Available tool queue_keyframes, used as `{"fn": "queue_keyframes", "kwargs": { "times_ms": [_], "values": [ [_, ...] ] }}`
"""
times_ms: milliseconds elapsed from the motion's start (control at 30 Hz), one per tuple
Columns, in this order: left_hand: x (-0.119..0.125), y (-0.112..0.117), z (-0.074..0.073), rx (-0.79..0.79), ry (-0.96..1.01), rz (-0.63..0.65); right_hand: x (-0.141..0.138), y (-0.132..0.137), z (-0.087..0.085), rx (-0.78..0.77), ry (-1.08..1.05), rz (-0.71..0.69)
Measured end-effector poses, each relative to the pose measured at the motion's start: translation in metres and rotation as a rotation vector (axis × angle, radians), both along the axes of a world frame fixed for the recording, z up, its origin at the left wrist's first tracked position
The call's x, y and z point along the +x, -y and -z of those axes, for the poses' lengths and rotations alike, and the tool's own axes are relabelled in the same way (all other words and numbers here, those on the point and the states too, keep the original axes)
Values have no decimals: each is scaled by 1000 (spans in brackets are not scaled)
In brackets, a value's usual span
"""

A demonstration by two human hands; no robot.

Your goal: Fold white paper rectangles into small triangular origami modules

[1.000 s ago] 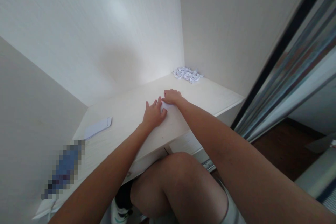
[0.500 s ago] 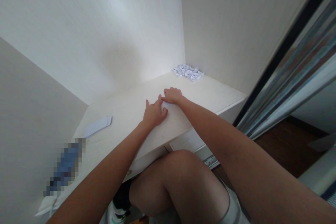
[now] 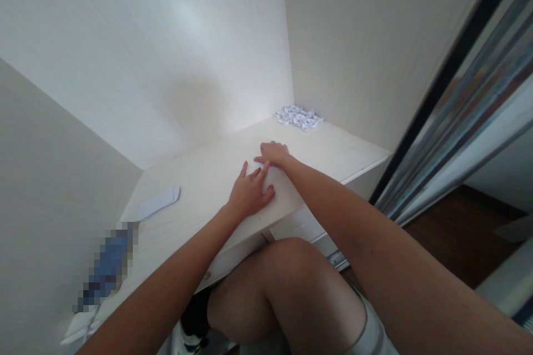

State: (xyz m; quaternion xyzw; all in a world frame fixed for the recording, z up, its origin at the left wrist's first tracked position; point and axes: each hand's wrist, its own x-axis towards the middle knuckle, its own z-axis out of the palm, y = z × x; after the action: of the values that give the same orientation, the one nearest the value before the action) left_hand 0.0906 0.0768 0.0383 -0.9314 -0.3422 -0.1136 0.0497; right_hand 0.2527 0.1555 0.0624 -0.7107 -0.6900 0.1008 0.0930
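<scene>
My left hand (image 3: pixel 251 193) rests low over the white desktop with its fingers spread, its index fingertip close to my right thumb. Just beyond it, my right hand (image 3: pixel 273 153) is curled down against the surface, thumb pointing left. Beneath that hand and by the left index finger shows a sliver of what looks like a small piece of white paper (image 3: pixel 261 165); most of it is hidden. A heap of small folded white papers (image 3: pixel 297 117) lies in the back right corner. To the left is a thin stack of white paper strips (image 3: pixel 159 203).
Pale panels enclose the desktop (image 3: pixel 200 186) at the back and both sides. A blurred-out blue item (image 3: pixel 109 266) lies at the left end. My bent knee (image 3: pixel 291 266) is below the front edge, near an open drawer (image 3: pixel 297 224). A dark-framed edge (image 3: pixel 441 80) stands at right.
My left hand has shifted slightly right and nearer to me, its index finger now lower beside the right thumb. The right hand stays almost in place. The view has moved a little.
</scene>
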Motion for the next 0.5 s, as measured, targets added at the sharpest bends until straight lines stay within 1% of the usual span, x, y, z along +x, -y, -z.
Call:
{"fn": "queue_keyframes", "kwargs": {
  "times_ms": [67,133,267,333,400,500],
  "values": [
    [-2,-1,2,4,12,22,2,0,-1,-12,-14,-13],
    [-5,-5,5,7,40,12,5,-1,-2,-23,-21,-35],
    [-9,-26,9,16,109,-63,13,-8,-3,-50,4,-81],
    [-8,-36,9,11,121,-78,16,-13,-3,-62,32,-107],
    [-7,-41,9,-17,112,-68,19,-16,-2,-67,59,-135],
    [-5,-42,7,-81,79,-44,24,-20,1,-61,90,-170]
  ]
}}
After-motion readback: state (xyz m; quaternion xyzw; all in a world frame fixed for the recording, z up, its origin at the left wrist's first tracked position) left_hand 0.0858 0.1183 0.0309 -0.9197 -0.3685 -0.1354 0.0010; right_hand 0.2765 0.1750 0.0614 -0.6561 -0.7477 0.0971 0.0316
